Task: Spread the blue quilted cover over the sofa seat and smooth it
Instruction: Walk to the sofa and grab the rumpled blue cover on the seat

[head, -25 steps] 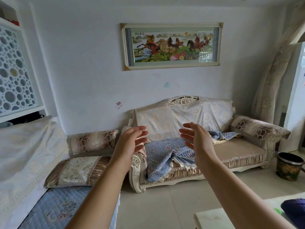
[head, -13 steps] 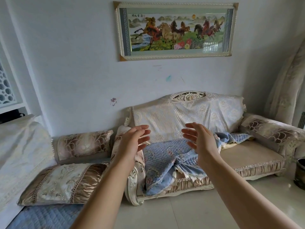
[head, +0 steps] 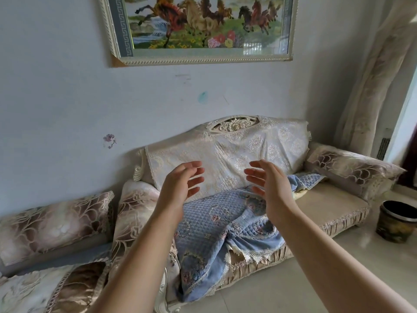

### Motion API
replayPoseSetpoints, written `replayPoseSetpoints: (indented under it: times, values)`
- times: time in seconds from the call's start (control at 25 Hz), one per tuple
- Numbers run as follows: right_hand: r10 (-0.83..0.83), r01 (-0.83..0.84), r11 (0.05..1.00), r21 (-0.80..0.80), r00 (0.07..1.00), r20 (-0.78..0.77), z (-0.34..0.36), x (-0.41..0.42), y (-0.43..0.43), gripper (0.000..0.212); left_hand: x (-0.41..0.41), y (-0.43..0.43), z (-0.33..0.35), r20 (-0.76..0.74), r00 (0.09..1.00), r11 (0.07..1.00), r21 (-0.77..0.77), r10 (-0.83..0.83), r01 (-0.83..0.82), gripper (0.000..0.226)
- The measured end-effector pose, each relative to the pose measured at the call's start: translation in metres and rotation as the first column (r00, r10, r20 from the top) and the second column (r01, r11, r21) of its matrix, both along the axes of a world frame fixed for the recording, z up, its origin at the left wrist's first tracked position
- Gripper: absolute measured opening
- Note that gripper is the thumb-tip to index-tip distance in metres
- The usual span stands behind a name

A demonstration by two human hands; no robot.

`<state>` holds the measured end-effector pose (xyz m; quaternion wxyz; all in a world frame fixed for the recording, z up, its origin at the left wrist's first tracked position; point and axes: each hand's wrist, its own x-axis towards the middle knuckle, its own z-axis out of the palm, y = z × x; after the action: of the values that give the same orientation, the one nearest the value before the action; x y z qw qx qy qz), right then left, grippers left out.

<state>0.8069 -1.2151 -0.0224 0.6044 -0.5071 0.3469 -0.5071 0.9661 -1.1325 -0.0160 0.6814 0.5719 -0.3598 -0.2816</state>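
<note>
The blue quilted cover [head: 216,231] lies crumpled on the left half of the sofa seat [head: 327,204], with one lace-edged part hanging over the front edge toward the floor and another strip bunched against the backrest at the right. The right half of the beige seat is bare. My left hand [head: 180,184] and my right hand [head: 268,184] are raised in the air in front of the sofa, palms facing each other, fingers apart. Neither touches the cover.
A cream lace throw covers the sofa backrest [head: 237,150]. Patterned armrests flank the seat. Cushions [head: 52,224] of a second sofa lie at the left. A dark waste bin [head: 397,220] stands on the tiled floor at the right. A framed horse picture [head: 203,28] hangs above.
The view has moved closer to the sofa, which now fills more of the frame. My hands keep the same raised, open pose.
</note>
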Motion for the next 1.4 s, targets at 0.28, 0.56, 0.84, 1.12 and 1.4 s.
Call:
replayPoseSetpoints:
  times: [0.28, 0.56, 0.84, 1.12, 1.4]
  values:
    - [-0.061, 0.061, 0.998, 0.022, 0.998, -0.002, -0.022, 0.021, -0.119, 0.027, 0.028, -0.128, -0.024, 0.003, 0.998, 0.997, 0.046, -0.062, 0.062, 0.027]
    - [-0.093, 0.094, 0.995, 0.043, 0.996, -0.008, -0.021, 0.018, -0.278, 0.027, 0.025, -0.287, -0.024, 0.022, 0.996, 0.993, 0.083, -0.082, 0.080, 0.027]
    - [-0.085, 0.091, 0.989, 0.115, 0.995, -0.056, -0.044, 0.022, -0.388, 0.027, 0.031, -0.405, -0.049, -0.003, 0.995, 0.983, 0.159, -0.095, 0.094, 0.026]
    - [-0.146, 0.157, 0.975, 0.154, 0.986, -0.084, -0.062, 0.045, -0.492, 0.028, 0.055, -0.524, -0.061, -0.025, 0.987, 0.977, 0.136, -0.161, 0.163, 0.024]
    - [-0.274, 0.279, 0.950, 0.137, 0.960, -0.059, -0.055, 0.046, -0.606, 0.028, 0.058, -0.660, -0.053, -0.026, 0.960, 0.953, 0.113, -0.279, 0.280, 0.025]
